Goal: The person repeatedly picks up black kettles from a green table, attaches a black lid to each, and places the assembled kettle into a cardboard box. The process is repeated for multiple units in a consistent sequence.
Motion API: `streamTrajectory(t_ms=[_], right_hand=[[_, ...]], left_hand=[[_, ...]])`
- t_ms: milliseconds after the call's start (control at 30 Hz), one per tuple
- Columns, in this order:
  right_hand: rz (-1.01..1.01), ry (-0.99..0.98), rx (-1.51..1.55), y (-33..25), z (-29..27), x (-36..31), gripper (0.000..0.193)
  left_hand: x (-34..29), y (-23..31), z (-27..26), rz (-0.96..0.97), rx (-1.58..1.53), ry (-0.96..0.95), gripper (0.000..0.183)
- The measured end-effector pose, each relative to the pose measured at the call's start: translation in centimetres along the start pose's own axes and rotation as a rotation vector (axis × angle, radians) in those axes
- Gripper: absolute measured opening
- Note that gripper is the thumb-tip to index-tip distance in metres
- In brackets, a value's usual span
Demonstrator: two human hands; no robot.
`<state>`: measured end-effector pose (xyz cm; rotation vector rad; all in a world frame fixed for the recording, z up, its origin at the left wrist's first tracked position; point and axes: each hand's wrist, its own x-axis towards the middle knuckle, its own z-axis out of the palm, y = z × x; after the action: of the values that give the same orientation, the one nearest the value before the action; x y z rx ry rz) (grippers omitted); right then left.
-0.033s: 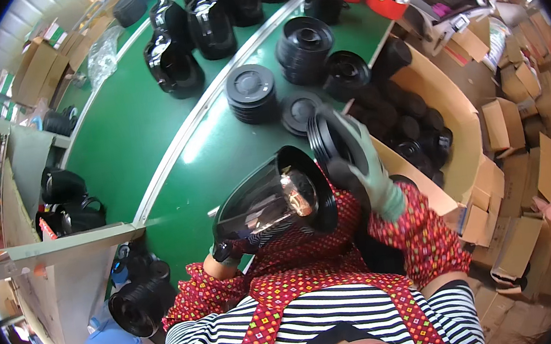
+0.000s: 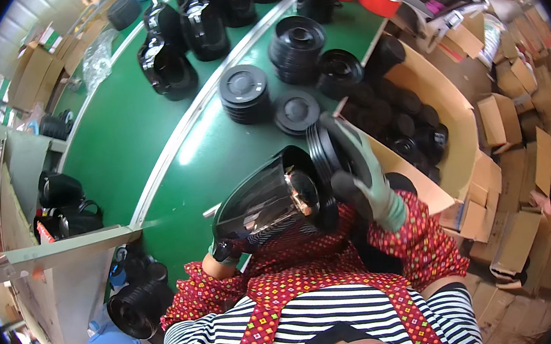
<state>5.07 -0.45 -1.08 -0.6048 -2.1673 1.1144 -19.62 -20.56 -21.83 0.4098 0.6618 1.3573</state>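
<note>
The head view shows a small change: the ridged black piece (image 2: pixel 321 156) sits a little lower, nearer the open end of the glossy black shell (image 2: pixel 255 205), and the right hand (image 2: pixel 373 184) has come down with it. The two parts now look nearly together, the piece at the upper right of the shell's rim; whether they touch cannot be told.

The right hand is gloved and partly open, fingers above and thumb below, curved around the outer side of the piece. The left hand (image 2: pixel 228 257) is at the shell's lower left end and seems to support it; the shell hides most of the fingers, so how far they close cannot be told. The shell lies tilted in front of the apron, its mouth facing right.

For moving, the widest room is leftward, where the green desk (image 2: pixel 108 160) is bare on both sides of the white strip (image 2: pixel 164 157). Above, the low disc pile (image 2: pixel 297 112) sits just beside the piece, with the taller disc stack (image 2: pixel 244 94) beyond. To the right, the cardboard box (image 2: pixel 461 157) brings its edge near the right hand.
</note>
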Motion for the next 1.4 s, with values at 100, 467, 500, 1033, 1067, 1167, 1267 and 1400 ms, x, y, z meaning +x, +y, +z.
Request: streamTrajectory(t_ms=[100,467,500,1033,1067,1167,1267,1400], right_hand=[[0.026,0.024,0.036,-4.1,-1.4,-3.8,0.092],[-0.210,0.095,-0.125,-5.6,-4.3,-10.9,0.103],[-0.165,0.113,-0.059,-5.5,-4.5,-11.2,0.102],[-0.271,0.098,0.109,-5.5,-7.0,-9.8,0.081],[-0.266,0.168,0.161,-5.4,-6.1,-9.5,0.081],[0.302,0.267,0.832,-6.7,-5.2,-9.0,0.087],[0.747,0.114,1.428,-2.9,-4.4,-10.2,0.091],[0.364,0.263,0.644,-3.2,-4.3,-10.6,0.090]], left_hand=[[1.5,-2.2,-0.7,-0.028,0.126,-0.090,0.054],[2.8,1.3,8.5,0.307,1.306,-0.518,0.055],[2.8,1.3,7.3,0.410,1.534,-0.553,0.056],[3.0,9.5,17.6,0.628,1.180,-0.147,0.067],[3.2,9.0,18.2,0.646,1.141,-0.158,0.067],[2.4,11.5,22.6,0.837,1.400,-0.091,0.057],[2.3,13.8,22.4,1.108,1.708,-0.273,0.045],[2.4,12.3,20.2,0.593,1.115,0.018,0.059]])
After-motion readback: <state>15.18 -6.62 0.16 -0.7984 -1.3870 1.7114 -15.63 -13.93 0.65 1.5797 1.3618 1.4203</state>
